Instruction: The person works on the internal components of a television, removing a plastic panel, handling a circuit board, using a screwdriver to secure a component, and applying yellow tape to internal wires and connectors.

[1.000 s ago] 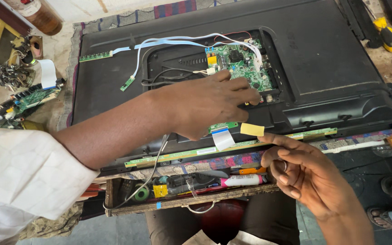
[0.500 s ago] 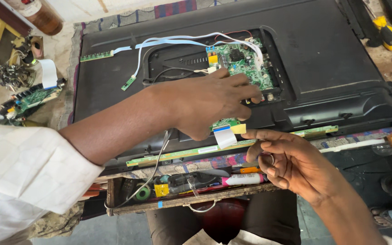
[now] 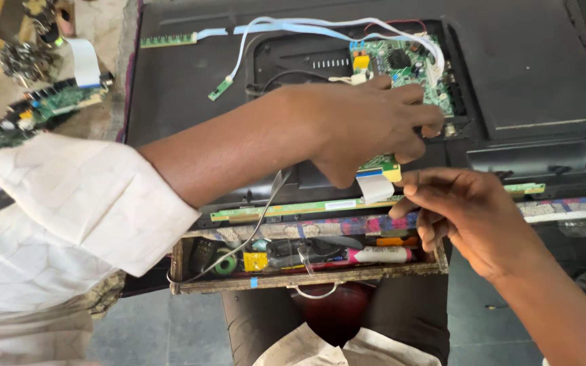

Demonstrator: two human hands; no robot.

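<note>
- Hands meet at the lower edge of a flat-panel television (image 3: pixel 537 81) that lies face down with its black back cover upward; the step in hand looks like work on a flat ribbon cable (image 3: pixel 374 188) at that edge.
- Left hand (image 3: pixel 367 125) reaches across the back cover, palm down, fingers curled over a small green board (image 3: pixel 379 163) with a yellow tab; the grip appears closed on that board, though the fingertips are hidden under the hand.
- Right hand (image 3: pixel 469 210) comes up from below, fingers drawn narrow and bent, their tips just beside the white end of the ribbon cable; I cannot tell whether they pinch it or only touch it.
- Ribbon cable hangs between the small green board and a long narrow green strip board (image 3: pixel 306 207) along the panel's edge.
- Main circuit board (image 3: pixel 401 64), green, sits in the cover's recess above the left hand, with white wires (image 3: pixel 293 27) running left from it.
- Wooden tool drawer (image 3: pixel 306 261) below the strip board holds pens, tape and small tools.
- Next move, as I judge it, calls for a steady left hand and a fine, straight pull or push on the cable end, without creasing it.
</note>
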